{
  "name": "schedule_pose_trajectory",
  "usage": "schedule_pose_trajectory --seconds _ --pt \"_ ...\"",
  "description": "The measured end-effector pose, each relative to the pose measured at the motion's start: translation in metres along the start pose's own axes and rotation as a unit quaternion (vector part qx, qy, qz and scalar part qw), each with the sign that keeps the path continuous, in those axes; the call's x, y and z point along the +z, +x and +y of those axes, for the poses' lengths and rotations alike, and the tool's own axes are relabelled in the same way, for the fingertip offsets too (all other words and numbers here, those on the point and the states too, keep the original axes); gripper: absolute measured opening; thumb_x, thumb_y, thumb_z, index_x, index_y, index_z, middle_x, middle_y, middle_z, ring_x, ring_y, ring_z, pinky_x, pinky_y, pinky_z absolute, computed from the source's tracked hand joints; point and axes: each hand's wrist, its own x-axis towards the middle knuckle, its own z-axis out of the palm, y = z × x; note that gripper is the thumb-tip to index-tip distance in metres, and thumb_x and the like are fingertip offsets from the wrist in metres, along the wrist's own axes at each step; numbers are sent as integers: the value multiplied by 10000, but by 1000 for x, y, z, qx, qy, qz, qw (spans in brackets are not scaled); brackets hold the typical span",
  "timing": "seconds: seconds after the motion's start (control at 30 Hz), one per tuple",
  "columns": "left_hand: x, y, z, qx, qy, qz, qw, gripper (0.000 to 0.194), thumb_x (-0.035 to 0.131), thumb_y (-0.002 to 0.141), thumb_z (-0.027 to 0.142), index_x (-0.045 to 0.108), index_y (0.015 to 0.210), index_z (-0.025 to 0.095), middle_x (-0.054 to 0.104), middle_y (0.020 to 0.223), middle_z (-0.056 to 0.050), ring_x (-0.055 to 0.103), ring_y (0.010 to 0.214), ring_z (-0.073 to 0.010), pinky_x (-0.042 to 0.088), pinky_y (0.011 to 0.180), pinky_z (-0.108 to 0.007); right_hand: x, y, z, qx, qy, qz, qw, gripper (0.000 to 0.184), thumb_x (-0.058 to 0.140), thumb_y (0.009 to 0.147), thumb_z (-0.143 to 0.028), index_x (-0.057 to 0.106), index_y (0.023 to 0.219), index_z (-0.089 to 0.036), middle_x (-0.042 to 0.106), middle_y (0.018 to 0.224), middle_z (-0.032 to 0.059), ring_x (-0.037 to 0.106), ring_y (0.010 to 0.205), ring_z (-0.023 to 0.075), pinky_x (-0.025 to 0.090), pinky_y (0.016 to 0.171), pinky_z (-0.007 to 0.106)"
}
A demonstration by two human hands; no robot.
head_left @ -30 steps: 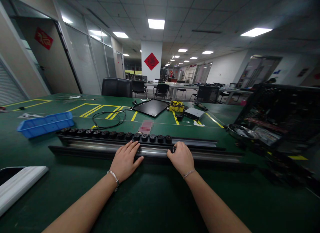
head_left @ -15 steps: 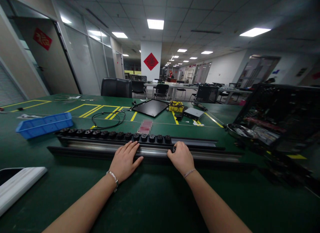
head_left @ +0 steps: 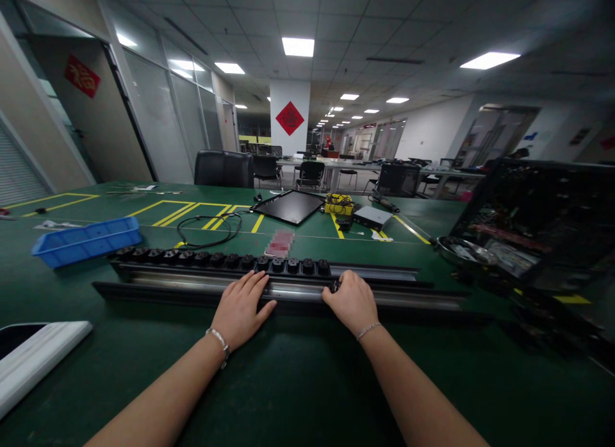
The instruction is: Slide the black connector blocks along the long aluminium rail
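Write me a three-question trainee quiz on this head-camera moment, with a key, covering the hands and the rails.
1. True or false: the left hand grips the blue bin.
2. Which hand pinches a small black part?
3. Where is the row of black pieces?
A. inside the blue bin
B. along the rear rail
C. on the flat screen

Key:
1. False; it rests on the front rail.
2. The right hand.
3. B.

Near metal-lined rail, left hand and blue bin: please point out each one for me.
Near metal-lined rail (head_left: 298,293): head view, on its bare metal strip.
Left hand (head_left: 239,308): head view, on the back of the hand.
Blue bin (head_left: 96,243): head view, on its near outer wall.
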Motion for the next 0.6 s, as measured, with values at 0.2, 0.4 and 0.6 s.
schedule_pose_trajectory --seconds 0.2,0.4,0.6 --pt "1 0 0 -2 -8 1 1000 499 409 844 472 473 1258 201 488 1328 -68 388 1246 -245 333 982 -415 -3 0 -1 -3 -10 -16 1000 232 490 724 -388 517 793 -168 593 830 98 543 839 225 355 734 317" --pt "0 0 0 -3 -10 1 1000 493 403 847 472 480 1251 200 489 1327 -66 388 1245 -249 340 976 -422 -5 3 1 1 4 -40 999 220 489 730 -378 522 788 -168 596 843 105 541 841 220 357 706 306" --pt "-1 0 0 -3 -11 -3 1000 495 402 850 471 476 1251 191 481 1335 -64 385 1247 -248 339 977 -424 -6 5 4 0 10 -45 999 219 496 732 -376 523 791 -167 597 843 102 540 824 215 360 685 302"
